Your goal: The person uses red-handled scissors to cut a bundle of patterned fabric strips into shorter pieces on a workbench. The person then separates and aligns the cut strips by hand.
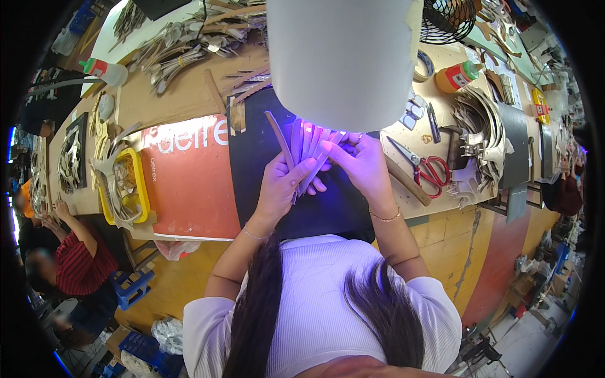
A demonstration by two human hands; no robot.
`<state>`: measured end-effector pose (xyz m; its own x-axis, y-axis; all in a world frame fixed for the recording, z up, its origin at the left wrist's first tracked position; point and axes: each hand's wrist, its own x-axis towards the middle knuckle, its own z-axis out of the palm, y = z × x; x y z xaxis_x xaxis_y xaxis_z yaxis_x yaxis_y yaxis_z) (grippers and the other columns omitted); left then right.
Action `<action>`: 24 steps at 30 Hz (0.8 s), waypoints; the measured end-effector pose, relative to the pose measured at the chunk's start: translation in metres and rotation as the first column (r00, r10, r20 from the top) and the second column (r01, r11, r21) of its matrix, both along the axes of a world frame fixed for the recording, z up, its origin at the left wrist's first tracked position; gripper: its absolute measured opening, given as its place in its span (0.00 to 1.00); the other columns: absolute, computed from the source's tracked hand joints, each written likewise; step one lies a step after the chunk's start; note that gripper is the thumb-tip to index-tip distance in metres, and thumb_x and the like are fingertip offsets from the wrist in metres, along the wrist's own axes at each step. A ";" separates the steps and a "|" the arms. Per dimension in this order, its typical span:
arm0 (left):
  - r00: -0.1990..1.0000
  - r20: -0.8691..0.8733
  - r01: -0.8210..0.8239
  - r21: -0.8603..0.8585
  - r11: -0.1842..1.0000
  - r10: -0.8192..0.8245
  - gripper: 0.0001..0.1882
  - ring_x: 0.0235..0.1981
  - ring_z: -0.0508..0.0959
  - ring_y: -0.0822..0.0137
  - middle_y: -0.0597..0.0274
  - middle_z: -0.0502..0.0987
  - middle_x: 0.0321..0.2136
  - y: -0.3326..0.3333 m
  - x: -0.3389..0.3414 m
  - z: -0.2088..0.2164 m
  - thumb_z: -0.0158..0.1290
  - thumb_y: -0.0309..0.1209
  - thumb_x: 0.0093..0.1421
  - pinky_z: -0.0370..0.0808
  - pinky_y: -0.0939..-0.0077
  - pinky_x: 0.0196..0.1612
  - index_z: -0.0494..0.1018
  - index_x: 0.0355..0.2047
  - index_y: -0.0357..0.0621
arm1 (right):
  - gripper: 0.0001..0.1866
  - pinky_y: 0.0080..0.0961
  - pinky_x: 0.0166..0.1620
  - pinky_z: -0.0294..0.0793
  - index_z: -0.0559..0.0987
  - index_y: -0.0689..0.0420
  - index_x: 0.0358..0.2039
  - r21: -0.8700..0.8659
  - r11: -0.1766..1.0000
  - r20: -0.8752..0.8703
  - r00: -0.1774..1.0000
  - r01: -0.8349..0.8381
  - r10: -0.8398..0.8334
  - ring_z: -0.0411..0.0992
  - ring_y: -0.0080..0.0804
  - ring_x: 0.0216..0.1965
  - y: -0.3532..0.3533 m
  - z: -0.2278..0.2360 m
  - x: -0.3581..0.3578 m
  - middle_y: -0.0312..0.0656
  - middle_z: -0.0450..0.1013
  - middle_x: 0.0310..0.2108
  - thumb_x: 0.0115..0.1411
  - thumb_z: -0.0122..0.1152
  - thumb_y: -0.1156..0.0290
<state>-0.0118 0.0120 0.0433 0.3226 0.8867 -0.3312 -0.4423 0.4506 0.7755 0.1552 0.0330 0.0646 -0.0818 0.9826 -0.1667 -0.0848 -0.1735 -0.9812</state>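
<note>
The thin strips [307, 143] are spread like a fan, just above the black mat [334, 213], near the middle of the near edge of the surface [156, 102]. The left hand [281, 184] pinches their lower ends between the thumb and the other fingers. The fingers of the right hand [367, 166] seem to pinch at the right side of the fan; how many strips they hold, I cannot tell. A purple glow covers the strips and the fingers, below the big white hood [337, 63].

In my judgement, the left pinch is the weak point: if its thumb loosens while the right hand pulls, the fan may slip apart and some strips may drop on the mat or over the near edge. A hand lifted too high could also knock the hood.

Toward the right edge, a wooden stick [408, 182] and red-handled scissors [416, 161] lie near the right hand; an arm swung outward could push them. Toward the left edge, there is a red sheet [189, 189], then a yellow basket [145, 196], well apart from the hands.
</note>
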 end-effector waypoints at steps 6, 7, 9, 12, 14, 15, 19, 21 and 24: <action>0.999 0.041 0.010 0.015 1.000 -0.010 0.15 0.23 0.80 0.67 0.49 0.78 0.34 0.000 -0.002 -0.001 0.51 0.33 0.62 0.75 0.82 0.24 0.67 0.45 0.35 | 0.08 0.15 0.30 0.73 0.76 0.64 0.32 -0.008 1.000 -0.038 0.999 0.003 -0.004 0.74 0.19 0.24 0.000 0.001 -0.002 0.38 0.75 0.26 0.57 0.61 0.72; 0.999 0.045 0.014 0.018 1.000 -0.015 0.15 0.23 0.80 0.67 0.49 0.78 0.34 0.001 -0.003 -0.001 0.51 0.33 0.63 0.76 0.82 0.24 0.67 0.45 0.35 | 0.08 0.14 0.29 0.73 0.76 0.64 0.33 -0.007 1.000 -0.047 0.999 0.004 -0.004 0.74 0.19 0.24 0.000 0.001 -0.003 0.38 0.75 0.26 0.57 0.61 0.72; 0.998 0.052 0.018 0.019 1.000 -0.019 0.16 0.24 0.80 0.66 0.49 0.78 0.34 0.001 -0.003 -0.001 0.50 0.33 0.63 0.76 0.82 0.24 0.67 0.45 0.35 | 0.08 0.14 0.29 0.73 0.76 0.64 0.33 -0.006 1.000 -0.050 0.999 0.003 -0.003 0.74 0.19 0.24 0.000 0.001 -0.003 0.38 0.74 0.26 0.57 0.61 0.72; 0.998 0.061 0.013 0.009 1.000 -0.014 0.16 0.24 0.80 0.65 0.48 0.78 0.34 0.000 -0.003 -0.002 0.49 0.34 0.64 0.77 0.81 0.25 0.67 0.46 0.35 | 0.08 0.14 0.29 0.73 0.76 0.64 0.34 -0.007 1.000 -0.033 0.999 0.000 0.000 0.74 0.20 0.24 0.000 0.001 -0.004 0.37 0.74 0.26 0.58 0.61 0.72; 0.998 0.063 0.003 0.001 1.000 -0.003 0.16 0.25 0.81 0.64 0.47 0.78 0.35 0.000 -0.002 -0.002 0.48 0.34 0.64 0.78 0.80 0.26 0.66 0.46 0.34 | 0.08 0.15 0.30 0.73 0.76 0.64 0.34 -0.005 1.000 -0.020 1.000 0.000 0.000 0.74 0.20 0.24 0.000 0.001 -0.003 0.37 0.74 0.26 0.58 0.61 0.72; 0.997 0.075 0.002 -0.001 1.000 -0.002 0.16 0.25 0.81 0.64 0.47 0.78 0.35 0.000 -0.002 -0.002 0.48 0.34 0.64 0.78 0.80 0.26 0.66 0.46 0.34 | 0.08 0.15 0.30 0.73 0.76 0.64 0.34 -0.005 1.000 -0.020 1.000 0.000 0.000 0.74 0.20 0.24 0.000 0.000 -0.003 0.37 0.74 0.26 0.58 0.61 0.72; 0.997 0.083 -0.004 -0.004 1.000 0.005 0.16 0.24 0.81 0.64 0.47 0.78 0.34 0.000 -0.002 -0.003 0.47 0.35 0.65 0.78 0.79 0.25 0.66 0.45 0.34 | 0.09 0.16 0.32 0.73 0.76 0.64 0.35 0.011 1.000 -0.035 0.999 0.007 -0.007 0.73 0.20 0.27 -0.001 -0.001 0.000 0.37 0.74 0.26 0.58 0.61 0.71; 0.997 0.073 -0.008 0.002 1.000 0.008 0.15 0.23 0.80 0.65 0.48 0.78 0.33 0.001 -0.003 -0.004 0.47 0.35 0.65 0.77 0.80 0.23 0.67 0.44 0.34 | 0.10 0.16 0.32 0.73 0.76 0.64 0.35 0.028 0.999 -0.035 0.999 0.024 -0.023 0.73 0.20 0.28 -0.001 0.001 0.003 0.37 0.74 0.27 0.58 0.61 0.70; 0.999 0.046 -0.022 0.007 1.000 0.022 0.15 0.20 0.78 0.68 0.51 0.78 0.31 0.000 -0.006 -0.005 0.47 0.35 0.65 0.74 0.81 0.19 0.67 0.43 0.35 | 0.11 0.16 0.32 0.73 0.77 0.63 0.37 0.016 0.998 -0.072 0.996 0.052 -0.051 0.73 0.20 0.29 -0.001 0.007 0.011 0.36 0.74 0.28 0.58 0.61 0.69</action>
<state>-0.0173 0.0123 0.0388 0.3176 0.8962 -0.3096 -0.4877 0.4345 0.7572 0.1658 0.0321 0.0719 -0.0419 0.9886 -0.1445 -0.1638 -0.1495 -0.9751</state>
